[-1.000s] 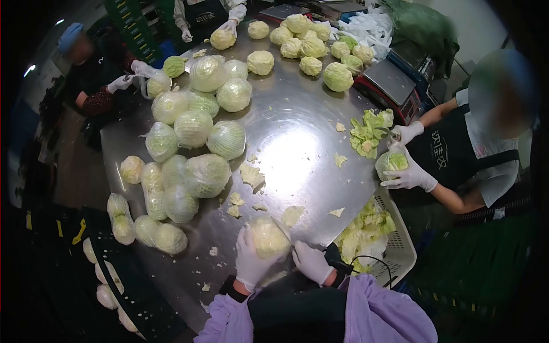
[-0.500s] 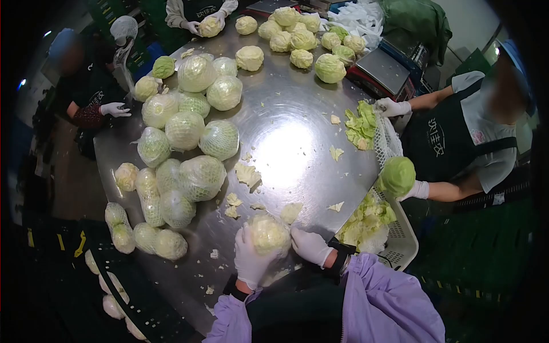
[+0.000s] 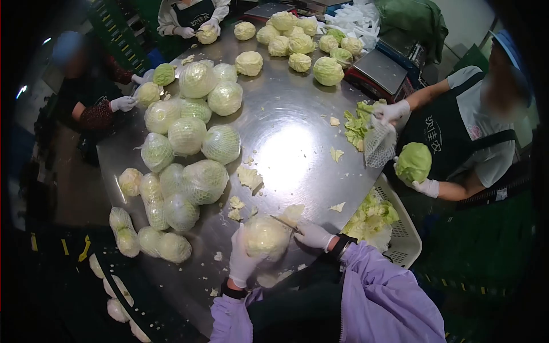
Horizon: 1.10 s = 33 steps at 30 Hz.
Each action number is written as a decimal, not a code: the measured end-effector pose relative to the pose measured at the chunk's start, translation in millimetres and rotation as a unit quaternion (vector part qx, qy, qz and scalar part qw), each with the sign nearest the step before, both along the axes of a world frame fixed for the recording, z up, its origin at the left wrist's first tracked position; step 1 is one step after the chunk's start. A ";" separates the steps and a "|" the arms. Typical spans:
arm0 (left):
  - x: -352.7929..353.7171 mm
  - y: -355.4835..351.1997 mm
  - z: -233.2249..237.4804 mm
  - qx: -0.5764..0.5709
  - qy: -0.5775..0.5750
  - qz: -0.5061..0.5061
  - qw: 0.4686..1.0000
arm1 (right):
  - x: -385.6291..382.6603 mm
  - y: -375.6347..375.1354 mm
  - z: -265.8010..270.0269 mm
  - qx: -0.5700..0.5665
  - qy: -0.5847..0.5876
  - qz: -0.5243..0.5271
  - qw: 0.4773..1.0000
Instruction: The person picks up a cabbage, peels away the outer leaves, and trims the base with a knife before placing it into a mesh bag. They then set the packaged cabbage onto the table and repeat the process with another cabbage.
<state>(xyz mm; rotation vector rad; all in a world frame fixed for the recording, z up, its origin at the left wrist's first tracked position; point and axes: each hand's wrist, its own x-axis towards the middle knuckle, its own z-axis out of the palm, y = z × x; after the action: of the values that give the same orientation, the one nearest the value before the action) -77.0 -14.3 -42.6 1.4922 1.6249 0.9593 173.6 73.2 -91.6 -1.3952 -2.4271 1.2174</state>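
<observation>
A pale cabbage head (image 3: 266,237) rests near the front edge of the metal table, in front of my body. My left hand (image 3: 243,260), in a white glove, grips its left side. On the right, my gloved right hand (image 3: 312,234) is closed round a small knife (image 3: 284,222), whose blade points left over the cabbage's upper right side. A loose pale leaf (image 3: 294,212) lies just beyond the blade. Leaf scraps (image 3: 235,208) are scattered to the upper left of the cabbage.
Net-wrapped cabbages (image 3: 186,136) crowd the left of the metal table (image 3: 269,137); unwrapped ones (image 3: 327,71) and a scale (image 3: 380,70) stand at the back. A basket (image 3: 405,243) of leaves is at right. A co-worker (image 3: 452,126) holds a green cabbage and netting; others stand left and behind.
The knife blade now shows over the cabbage, and my right hand has shifted slightly up and right. The right co-worker's cabbage and netting have moved; the left co-worker's hands have reached a cabbage.
</observation>
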 end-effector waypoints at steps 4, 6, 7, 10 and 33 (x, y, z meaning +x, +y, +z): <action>-11.0 -7.7 -2.2 -0.002 -0.057 0.002 0.998 | 7.4 -2.2 24.6 -0.023 0.052 0.018 0.998; -11.3 -17.0 -18.1 0.016 -0.049 0.004 0.999 | 16.4 -14.4 57.7 -0.023 0.103 -0.015 0.994; -10.4 -20.2 -22.4 0.034 -0.052 0.011 0.998 | 23.9 -21.5 71.6 -0.049 0.111 -0.061 0.991; -3.7 -28.7 -24.2 0.029 -0.063 0.025 0.997 | 22.1 -30.7 77.4 -0.263 0.100 -0.208 0.937; 19.1 -28.3 -16.2 0.054 -0.193 -0.032 0.979 | -24.5 -30.6 92.8 -0.520 0.507 -0.165 0.667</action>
<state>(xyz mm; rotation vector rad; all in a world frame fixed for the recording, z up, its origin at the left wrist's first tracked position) -57.9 -42.6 -58.8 1.3190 1.2570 1.2313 149.1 42.6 1.2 -0.6955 -0.6099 2.4453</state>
